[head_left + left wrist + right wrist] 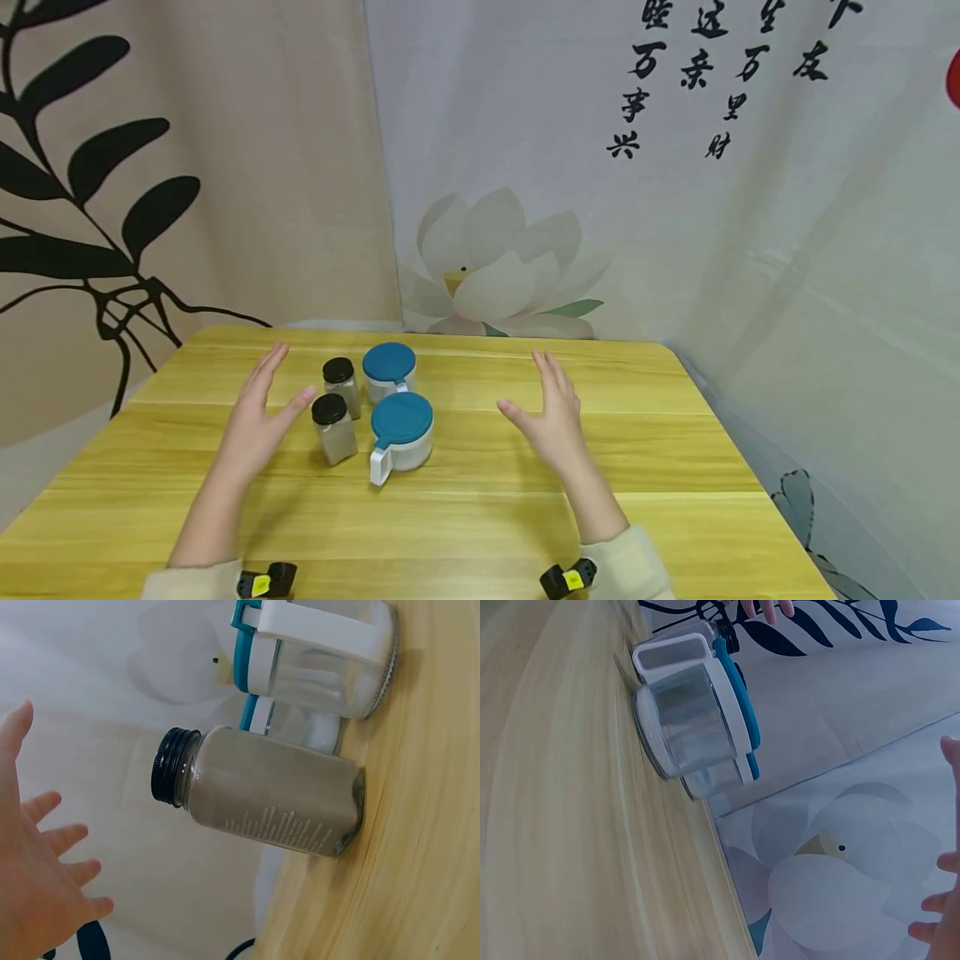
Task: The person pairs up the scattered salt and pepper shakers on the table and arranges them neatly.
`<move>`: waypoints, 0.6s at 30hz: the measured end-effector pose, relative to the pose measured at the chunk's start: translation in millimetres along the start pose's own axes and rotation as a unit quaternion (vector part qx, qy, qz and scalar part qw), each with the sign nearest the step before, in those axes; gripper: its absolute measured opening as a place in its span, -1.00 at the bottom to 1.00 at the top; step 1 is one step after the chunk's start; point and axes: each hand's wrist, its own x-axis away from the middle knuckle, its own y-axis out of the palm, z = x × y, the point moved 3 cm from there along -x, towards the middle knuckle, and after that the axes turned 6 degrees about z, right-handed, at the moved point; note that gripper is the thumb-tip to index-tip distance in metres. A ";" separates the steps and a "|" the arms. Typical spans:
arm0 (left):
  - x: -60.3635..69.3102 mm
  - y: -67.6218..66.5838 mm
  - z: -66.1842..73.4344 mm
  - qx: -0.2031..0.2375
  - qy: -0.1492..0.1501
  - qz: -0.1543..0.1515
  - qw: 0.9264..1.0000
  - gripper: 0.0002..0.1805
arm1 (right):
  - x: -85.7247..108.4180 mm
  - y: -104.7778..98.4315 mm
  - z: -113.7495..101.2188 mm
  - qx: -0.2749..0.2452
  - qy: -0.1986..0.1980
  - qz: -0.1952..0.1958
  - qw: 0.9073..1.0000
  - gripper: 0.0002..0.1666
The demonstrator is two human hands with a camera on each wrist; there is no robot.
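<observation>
My left hand (258, 425) is held over the table with fingers spread, just left of two black-capped glass jars, and touches nothing. The nearer jar (335, 433) holds a grey-brown powder, seen closely as the powder jar (274, 791) in the left wrist view. Behind it stands the farther jar (342, 387). Beside them are two clear containers with blue lids and white handles, a front one (402, 433) and a back one (388, 371). To their right, my right hand (555, 421) hovers with its fingers apart, holding nothing.
All the containers stand on a yellow wood-grain table (480, 533). A hanging cloth (510, 108) with a lotus print and dark characters is behind it. At the left, a beige cloth (292, 167) bears dark leaf shapes.
</observation>
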 end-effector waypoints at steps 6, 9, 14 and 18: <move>2.1 -0.3 0.0 0.012 -0.030 -0.001 0.999 -0.19 | 2.0 7.2 -5.1 -0.021 -0.006 0.008 1.000 0.11; 2.9 0.0 0.1 0.021 -0.045 0.001 0.999 -0.20 | 3.0 11.4 -7.9 -0.038 -0.004 0.009 0.999 0.11; 3.7 1.8 1.1 0.038 -0.060 0.012 0.997 -0.20 | 5.0 19.2 -11.2 -0.050 0.012 0.008 0.999 0.12; 5.1 3.5 1.5 0.048 -0.071 0.019 0.996 -0.20 | 6.8 24.9 -14.1 -0.061 0.024 0.007 0.998 0.12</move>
